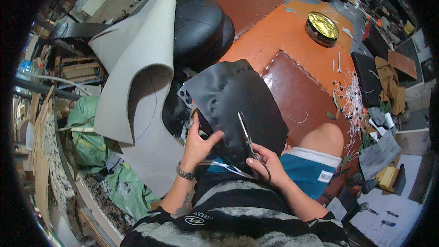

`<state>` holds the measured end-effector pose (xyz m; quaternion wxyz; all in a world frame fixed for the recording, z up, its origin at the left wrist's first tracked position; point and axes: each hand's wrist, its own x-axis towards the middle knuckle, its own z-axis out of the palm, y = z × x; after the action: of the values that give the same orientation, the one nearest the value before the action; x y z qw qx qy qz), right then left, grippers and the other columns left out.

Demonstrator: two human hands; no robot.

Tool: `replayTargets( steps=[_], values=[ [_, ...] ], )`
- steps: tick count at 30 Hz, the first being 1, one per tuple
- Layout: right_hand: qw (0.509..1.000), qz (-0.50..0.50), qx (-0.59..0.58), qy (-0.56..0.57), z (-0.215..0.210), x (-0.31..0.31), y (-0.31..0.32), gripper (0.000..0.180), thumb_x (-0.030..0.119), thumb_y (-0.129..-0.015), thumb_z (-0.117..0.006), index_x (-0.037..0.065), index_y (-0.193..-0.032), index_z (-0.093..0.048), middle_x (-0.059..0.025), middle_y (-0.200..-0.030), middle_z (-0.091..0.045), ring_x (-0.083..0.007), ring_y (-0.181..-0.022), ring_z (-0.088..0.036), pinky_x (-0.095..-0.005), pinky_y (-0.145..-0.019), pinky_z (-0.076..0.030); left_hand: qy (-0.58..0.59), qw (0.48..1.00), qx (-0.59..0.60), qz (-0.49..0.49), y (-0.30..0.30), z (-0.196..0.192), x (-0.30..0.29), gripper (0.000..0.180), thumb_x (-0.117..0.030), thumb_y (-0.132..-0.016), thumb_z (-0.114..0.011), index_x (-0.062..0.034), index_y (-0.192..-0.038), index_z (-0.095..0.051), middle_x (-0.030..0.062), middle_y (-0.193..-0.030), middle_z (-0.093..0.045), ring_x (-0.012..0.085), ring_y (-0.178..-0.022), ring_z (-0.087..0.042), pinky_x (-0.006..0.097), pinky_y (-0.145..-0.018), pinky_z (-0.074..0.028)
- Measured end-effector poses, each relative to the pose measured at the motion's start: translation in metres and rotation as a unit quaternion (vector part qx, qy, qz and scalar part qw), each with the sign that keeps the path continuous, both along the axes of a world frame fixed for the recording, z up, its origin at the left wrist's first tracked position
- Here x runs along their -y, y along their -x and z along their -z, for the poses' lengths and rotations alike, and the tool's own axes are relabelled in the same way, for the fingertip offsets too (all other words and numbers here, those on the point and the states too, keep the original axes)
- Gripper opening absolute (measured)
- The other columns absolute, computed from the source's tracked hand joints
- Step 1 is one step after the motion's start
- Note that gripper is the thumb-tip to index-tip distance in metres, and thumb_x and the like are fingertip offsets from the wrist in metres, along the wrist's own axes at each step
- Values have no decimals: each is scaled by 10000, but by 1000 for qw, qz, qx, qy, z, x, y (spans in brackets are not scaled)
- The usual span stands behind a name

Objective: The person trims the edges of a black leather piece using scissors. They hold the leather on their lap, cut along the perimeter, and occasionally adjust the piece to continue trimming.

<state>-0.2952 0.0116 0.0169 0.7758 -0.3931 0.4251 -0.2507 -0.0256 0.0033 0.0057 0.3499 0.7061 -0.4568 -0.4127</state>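
A black leather-like cover (249, 93) with puckered, stitched folds lies across my lap. My left hand (200, 142) is at its left edge, thumb stretched over the black surface and fingers apart from it, gripping nothing that I can make out. A pair of scissors (247, 138) is in my right hand (266, 162), my fingers in and around the handles. Its blades point away from me over the cover and look nearly closed; they are not visibly cutting into it.
To my left a large grey foam-like sheet (114, 96) curls beside a round black padded cushion (194, 25). Green sacks (87, 116) lie beyond it. At the right are a tangle of white cords (352, 103), a round tin with a gold-coloured inside (323, 26) and cardboard (388, 84).
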Motion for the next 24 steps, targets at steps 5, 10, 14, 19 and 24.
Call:
replayTargets(
  steps=[5, 10, 14, 19, 24],
  values=[
    [979, -158, 75, -104, -10, 14, 8, 632, 275, -1049, -669, 77, -1604, -440, 38, -762, -566, -64, -560, -514, -245, -519, -446, -155, 986, 60, 8, 2, -28, -23, 1034, -270, -836, -894, 11, -1638, -304, 165, -1090, -741, 218, -1012, -701, 371, -861, -542],
    [951, -200, 132, -196, -1, 20, 4, 635, 299, -1054, -666, 68, -1600, -439, 33, -678, -521, -76, -536, -514, -254, -512, -456, 52, 964, 258, 41, 9, -24, -43, 135, -86, -915, -711, 6, -1007, -747, 174, -1152, -695, 369, -1055, -663, 456, -912, -530],
    [944, -207, 137, -216, 6, 22, -2, 619, 327, -1062, -653, 67, -1588, -455, 31, -656, -512, -74, -522, -507, -252, -494, -442, 133, 971, 198, 2, 9, -23, -38, 122, -70, -893, -702, 6, -985, -732, 192, -1192, -665, 396, -1198, -618, 464, -1039, -489],
    [953, -180, 137, -199, 10, 16, -10, 599, 331, -1049, -669, 71, -1561, -497, 41, -638, -492, -69, -506, -494, -242, -473, -413, 163, 948, 270, 38, 18, -33, -33, 131, -69, -898, -695, 6, -1001, -725, 197, -1214, -683, 391, -1125, -645, 477, -975, -509],
    [957, -159, 130, -205, 12, 10, -11, 543, 299, -1056, -652, 65, -1529, -525, 41, -629, -494, -66, -502, -486, -239, -478, -402, 34, 984, 172, 16, 20, -44, -31, 130, -84, -921, -686, 20, -994, -716, 152, -824, -703, 336, -750, -690, 421, -715, -548]
  ],
)
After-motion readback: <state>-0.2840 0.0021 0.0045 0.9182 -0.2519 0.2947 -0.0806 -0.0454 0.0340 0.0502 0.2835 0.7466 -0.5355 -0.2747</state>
